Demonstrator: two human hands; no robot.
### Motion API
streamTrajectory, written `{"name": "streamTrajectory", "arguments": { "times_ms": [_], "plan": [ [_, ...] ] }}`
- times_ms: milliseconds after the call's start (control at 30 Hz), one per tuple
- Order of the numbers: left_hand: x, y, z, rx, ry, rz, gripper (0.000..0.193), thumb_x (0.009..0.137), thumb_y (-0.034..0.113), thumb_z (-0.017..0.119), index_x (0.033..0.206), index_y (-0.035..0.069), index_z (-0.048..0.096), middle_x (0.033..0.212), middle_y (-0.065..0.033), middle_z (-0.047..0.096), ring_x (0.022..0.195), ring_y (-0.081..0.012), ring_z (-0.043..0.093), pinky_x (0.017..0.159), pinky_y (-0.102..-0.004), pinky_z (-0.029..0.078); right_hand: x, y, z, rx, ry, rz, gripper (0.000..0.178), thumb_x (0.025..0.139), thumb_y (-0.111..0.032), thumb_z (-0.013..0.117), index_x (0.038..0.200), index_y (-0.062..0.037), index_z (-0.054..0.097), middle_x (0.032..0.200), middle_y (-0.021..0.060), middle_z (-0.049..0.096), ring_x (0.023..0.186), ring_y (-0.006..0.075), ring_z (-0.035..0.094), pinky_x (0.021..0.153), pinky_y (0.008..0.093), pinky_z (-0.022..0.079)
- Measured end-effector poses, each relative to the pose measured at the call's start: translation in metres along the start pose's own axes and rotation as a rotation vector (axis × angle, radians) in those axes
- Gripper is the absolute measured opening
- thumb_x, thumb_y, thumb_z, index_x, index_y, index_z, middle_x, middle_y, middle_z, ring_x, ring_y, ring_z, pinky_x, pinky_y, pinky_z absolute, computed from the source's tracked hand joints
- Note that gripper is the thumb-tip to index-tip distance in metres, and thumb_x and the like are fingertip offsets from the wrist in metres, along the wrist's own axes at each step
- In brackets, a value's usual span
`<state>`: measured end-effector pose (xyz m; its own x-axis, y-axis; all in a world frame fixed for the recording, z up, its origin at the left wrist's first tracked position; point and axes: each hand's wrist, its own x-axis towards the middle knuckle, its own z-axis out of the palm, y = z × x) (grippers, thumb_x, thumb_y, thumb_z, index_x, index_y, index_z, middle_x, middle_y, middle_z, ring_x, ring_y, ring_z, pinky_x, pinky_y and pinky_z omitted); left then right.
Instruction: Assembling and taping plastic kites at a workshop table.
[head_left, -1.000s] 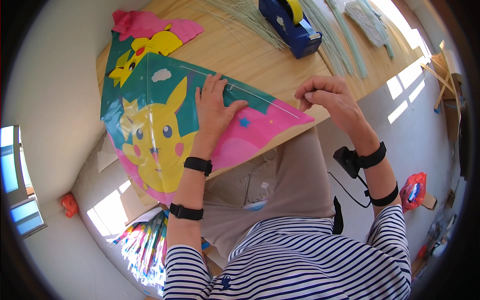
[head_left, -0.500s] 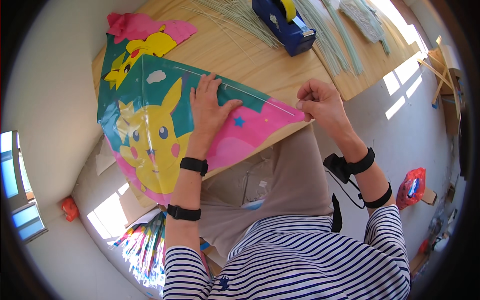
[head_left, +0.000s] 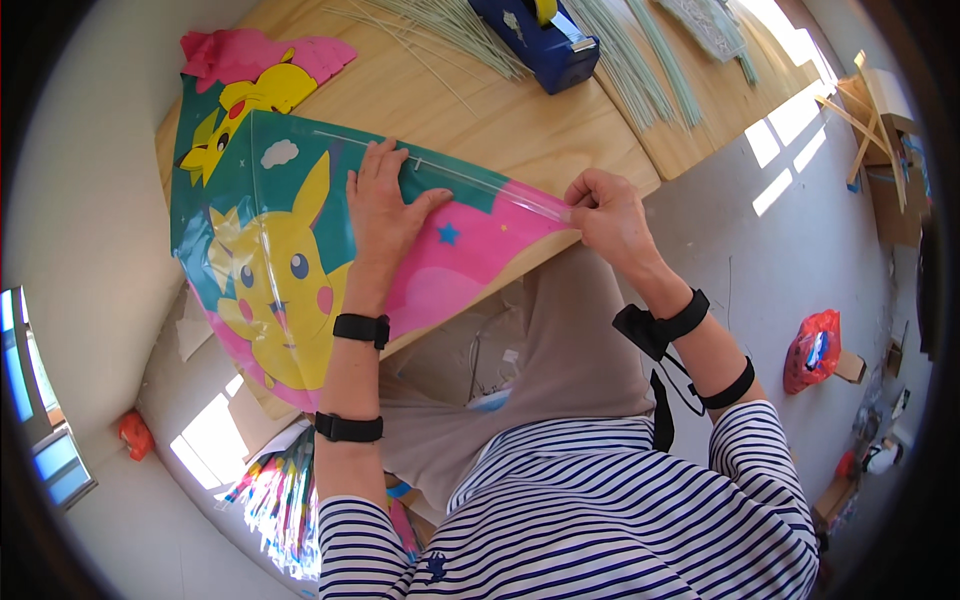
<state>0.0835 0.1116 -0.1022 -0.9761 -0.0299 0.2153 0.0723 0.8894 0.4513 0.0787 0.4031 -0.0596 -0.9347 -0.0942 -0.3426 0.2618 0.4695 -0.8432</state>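
Note:
A kite point(head_left: 464, 262) of green and pink sheeting, printed with a yellow cartoon animal, lies spread over the near part of the wooden table. Along its upper right edge runs a thin pale rod point(head_left: 465, 178), with a shiny clear strip over its right part. My left hand point(head_left: 385, 208) rests flat on the sheet just below the rod, fingers spread and thumb out. At the kite's pointed right corner, my right hand point(head_left: 608, 214) is closed in a pinch on the tip. The fingers hide what exactly lies between them.
Behind the kite lies another printed sheet point(head_left: 310, 62). A blue tape dispenser point(head_left: 545, 50) and bundles of thin pale rods point(head_left: 625, 75) occupy the table's point(head_left: 490, 130) far side. Colourful strips point(head_left: 283, 510) hang at lower left; a red bag point(head_left: 812, 350) sits right.
The view has shifted, moving everything leftward in the picture. My right hand has come slightly down at the kite's tip, and the clear strip there catches more light. My left hand stays put.

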Motion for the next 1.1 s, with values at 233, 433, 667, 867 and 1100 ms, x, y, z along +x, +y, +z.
{"name": "streamTrajectory", "arguments": {
  "times_ms": [233,433,667,867,1100],
  "plan": [
    [0.0,0.001,-0.001,0.008,0.002,0.004,0.071,0.071,0.042,0.087,0.124,0.002,0.062,0.146,-0.0158,0.053,0.141,-0.0361,0.043,0.115,-0.0583,0.029,-0.006,-0.007,0.003,0.075,-0.016,0.072,0.007,0.077,0.006,0.061,0.083,0.0031,0.064,0.061,0.009,0.062,0.051,0.017,0.064,0.051,0.0326,0.049],
    [0.0,0.001,-0.002,0.004,0.025,0.04,0.069,0.071,0.041,0.087,0.122,0.001,0.063,0.144,-0.0166,0.054,0.135,-0.0367,0.048,0.112,-0.0541,0.034,-0.005,-0.004,0.006,-0.012,0.025,0.024,0.011,0.076,0.006,0.059,0.084,0.001,0.065,0.064,0.0123,0.064,0.055,0.0206,0.066,0.055,0.034,0.05],
    [0.001,0.003,-0.002,0.028,0.028,0.047,0.07,0.07,0.04,0.087,0.122,0.001,0.063,0.141,-0.0171,0.055,0.132,-0.0371,0.05,0.11,-0.0515,0.036,-0.001,0.016,0.014,-0.086,0.102,-0.118,0.007,0.078,0.007,0.061,0.084,0.003,0.061,0.065,0.0079,0.062,0.057,0.0122,0.06,0.053,0.0298,0.047],
    [0.001,-0.001,-0.001,0.013,0.014,0.039,0.07,0.071,0.042,0.086,0.123,0.002,0.062,0.143,-0.0157,0.054,0.136,-0.0354,0.046,0.113,-0.0542,0.033,-0.006,0.009,0.017,-0.288,0.166,-0.201,0.011,0.078,0.0,0.059,0.086,-0.0048,0.065,0.078,0.0194,0.068,0.08,0.0401,0.067,0.071,0.0466,0.052],
    [0.0,-0.002,0.0,0.032,0.0,0.031,0.07,0.072,0.043,0.086,0.124,0.003,0.062,0.146,-0.0159,0.053,0.142,-0.0354,0.042,0.115,-0.0543,0.03,-0.003,0.015,0.021,-0.392,0.19,-0.258,0.01,0.077,-0.002,0.061,0.086,-0.0039,0.066,0.08,0.0197,0.068,0.082,0.0404,0.067,0.072,0.048,0.052]
  ]
}}
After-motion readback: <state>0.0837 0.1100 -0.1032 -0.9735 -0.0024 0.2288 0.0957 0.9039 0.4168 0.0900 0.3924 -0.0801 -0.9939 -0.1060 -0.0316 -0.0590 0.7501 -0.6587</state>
